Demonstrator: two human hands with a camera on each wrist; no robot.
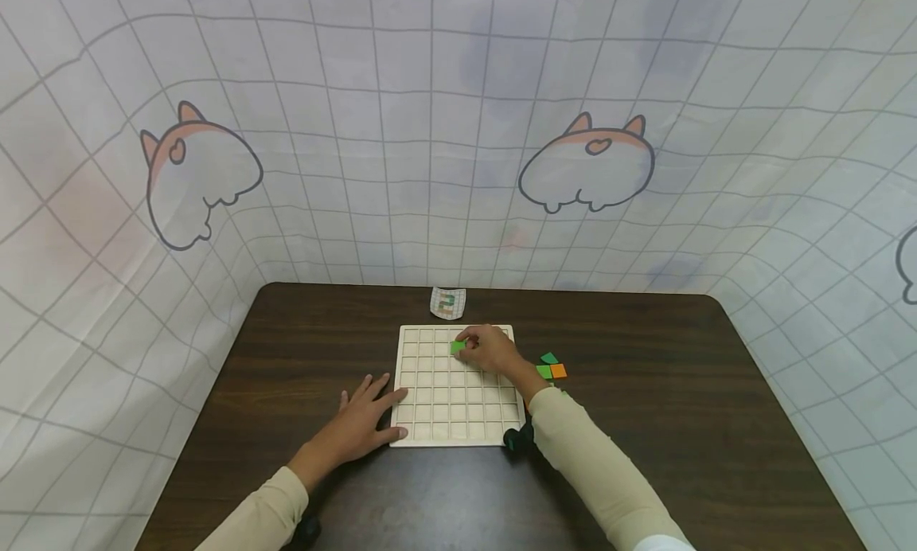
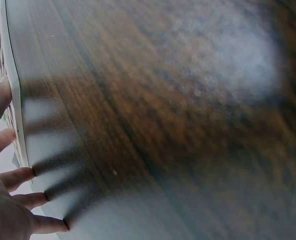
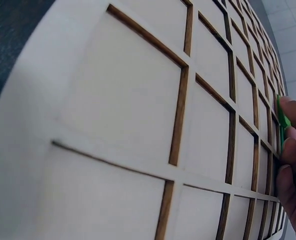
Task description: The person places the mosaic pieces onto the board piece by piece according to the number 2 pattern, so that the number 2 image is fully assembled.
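Note:
A pale wooden grid board with rows of square recesses lies on the dark table. My right hand pinches a green square tile between thumb and fingers over the upper part of the board. In the right wrist view the green tile is at the fingertips, partly hidden by them. My left hand rests with spread fingers at the board's left edge. The left wrist view shows its fingers, some touching the table and others at the board's rim.
Right of the board, partly behind the right forearm, lie a dark green piece, a light green tile and an orange tile. A small patterned card lies beyond the board. A grid-printed curtain surrounds the table.

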